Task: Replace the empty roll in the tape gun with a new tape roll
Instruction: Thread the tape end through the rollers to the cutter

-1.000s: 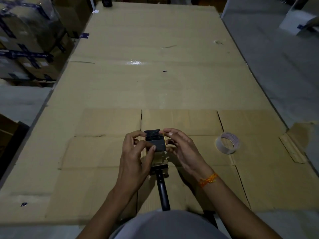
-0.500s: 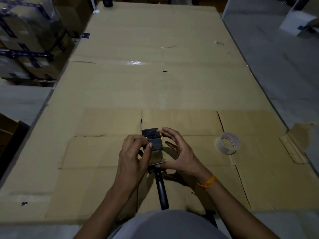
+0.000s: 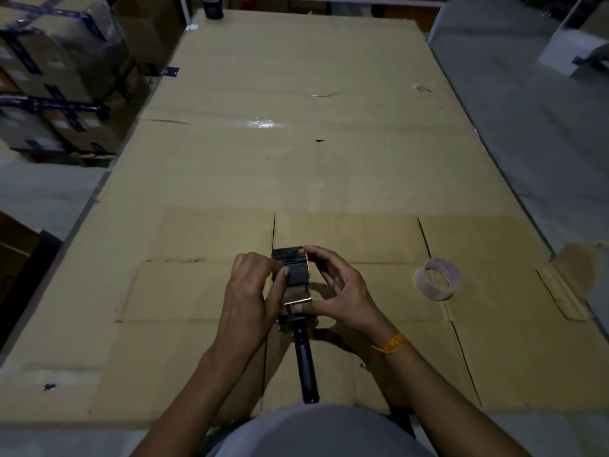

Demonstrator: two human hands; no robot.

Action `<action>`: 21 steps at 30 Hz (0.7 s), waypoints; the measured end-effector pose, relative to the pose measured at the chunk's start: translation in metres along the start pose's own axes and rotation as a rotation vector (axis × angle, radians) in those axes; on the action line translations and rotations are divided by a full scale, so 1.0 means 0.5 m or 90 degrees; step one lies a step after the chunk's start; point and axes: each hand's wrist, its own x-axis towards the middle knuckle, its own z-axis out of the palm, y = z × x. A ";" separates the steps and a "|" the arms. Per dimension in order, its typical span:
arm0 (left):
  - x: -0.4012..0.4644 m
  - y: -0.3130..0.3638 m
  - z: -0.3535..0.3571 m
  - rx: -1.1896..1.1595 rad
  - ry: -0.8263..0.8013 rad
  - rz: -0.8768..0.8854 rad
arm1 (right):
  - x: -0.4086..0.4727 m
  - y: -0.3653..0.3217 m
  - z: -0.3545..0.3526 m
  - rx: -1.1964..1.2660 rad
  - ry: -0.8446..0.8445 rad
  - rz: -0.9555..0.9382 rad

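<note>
Head view: both hands work at the tape gun (image 3: 294,275), near the table's near edge.
Left hand (image 3: 252,293): fingers pinch the gun's dark head.
Right hand (image 3: 339,291): curled around the head's right side, thumb under the yellow plate.
New roll (image 3: 437,279): lies flat, well apart to the right, untouched.
Handle (image 3: 304,364): unheld, points at the body.
Risk: the gun could twist or slip; the cutter may nick a fingertip.
Unclear: whether the empty core is out.

Single head-worn wide-angle view, looking forward and steeply down from close above. Cardboard-covered table (image 3: 296,166) fills frame centre; both hands sit low centre; stacked boxes (image 3: 56,80) upper left; floor (image 3: 534,133) along right edge.
</note>
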 end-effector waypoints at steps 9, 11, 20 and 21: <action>-0.006 -0.009 0.006 0.013 -0.021 0.018 | -0.005 -0.004 0.006 -0.008 0.060 -0.010; -0.004 -0.007 0.008 0.023 -0.024 0.014 | -0.003 -0.005 0.006 -0.009 0.057 -0.014; 0.010 -0.011 0.016 0.068 -0.050 0.026 | 0.009 -0.013 0.001 -0.005 0.028 -0.008; 0.009 -0.011 0.015 0.072 -0.054 0.029 | 0.008 -0.012 0.002 -0.001 0.021 -0.004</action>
